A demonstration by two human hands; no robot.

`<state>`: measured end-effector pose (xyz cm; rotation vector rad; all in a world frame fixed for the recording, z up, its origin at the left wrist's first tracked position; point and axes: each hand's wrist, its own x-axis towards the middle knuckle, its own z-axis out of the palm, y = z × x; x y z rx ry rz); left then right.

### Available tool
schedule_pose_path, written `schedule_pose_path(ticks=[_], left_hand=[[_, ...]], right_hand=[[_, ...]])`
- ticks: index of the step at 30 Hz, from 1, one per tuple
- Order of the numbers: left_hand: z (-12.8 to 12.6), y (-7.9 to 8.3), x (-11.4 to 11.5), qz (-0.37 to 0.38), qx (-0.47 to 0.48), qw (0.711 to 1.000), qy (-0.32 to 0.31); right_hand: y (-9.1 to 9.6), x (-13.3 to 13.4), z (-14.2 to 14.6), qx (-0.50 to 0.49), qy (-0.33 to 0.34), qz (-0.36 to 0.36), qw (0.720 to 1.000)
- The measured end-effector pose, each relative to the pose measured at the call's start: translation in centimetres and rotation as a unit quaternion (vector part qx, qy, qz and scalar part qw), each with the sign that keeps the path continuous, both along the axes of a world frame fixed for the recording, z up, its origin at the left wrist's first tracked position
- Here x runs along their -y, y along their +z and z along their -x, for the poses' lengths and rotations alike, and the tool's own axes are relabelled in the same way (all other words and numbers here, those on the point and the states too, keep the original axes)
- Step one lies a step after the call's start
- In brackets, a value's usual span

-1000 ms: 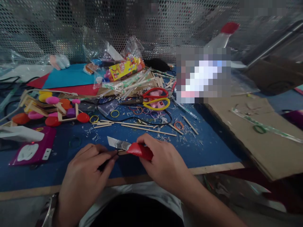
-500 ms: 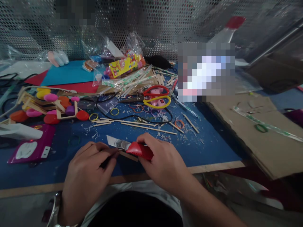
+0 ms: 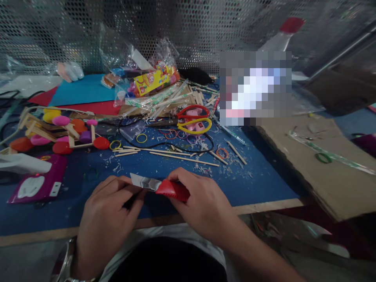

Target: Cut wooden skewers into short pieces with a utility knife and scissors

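My right hand (image 3: 202, 199) grips a utility knife (image 3: 173, 190) by its red handle, the bare metal blade pointing left. My left hand (image 3: 110, 211) is closed in a pinch just left of the handle, with the blade passing over its fingertips. A thin wooden stick showed in that pinch a moment ago, but the knife and fingers now hide it. Both hands are near the front edge of the blue table (image 3: 258, 180). Thin sticks (image 3: 185, 158) and pale shavings lie beyond the knife.
Scissors (image 3: 195, 125) with red and yellow handles lie behind the sticks among rubber bands (image 3: 222, 153). At left are a wooden model (image 3: 72, 137) with coloured discs and a purple package (image 3: 44, 180). Cardboard (image 3: 308, 172) covers the right side; plastic bags (image 3: 167, 55) lie at the back.
The knife has shifted slightly down and left, its blade now over my left fingertips. The wooden stick that showed beneath it is hidden. My left hand has barely moved.
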<state>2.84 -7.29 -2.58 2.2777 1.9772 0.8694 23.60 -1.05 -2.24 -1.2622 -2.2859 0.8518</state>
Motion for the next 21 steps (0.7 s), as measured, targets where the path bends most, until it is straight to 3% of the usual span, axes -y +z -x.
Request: schedule_pose_path(ticks=[21], left_hand=[[-0.6,-0.5,1.4,0.013,-0.008,1.000,-0.016]], right_hand=[[0.0,-0.5,0.7,-0.016,-0.006,-0.007,1.000]])
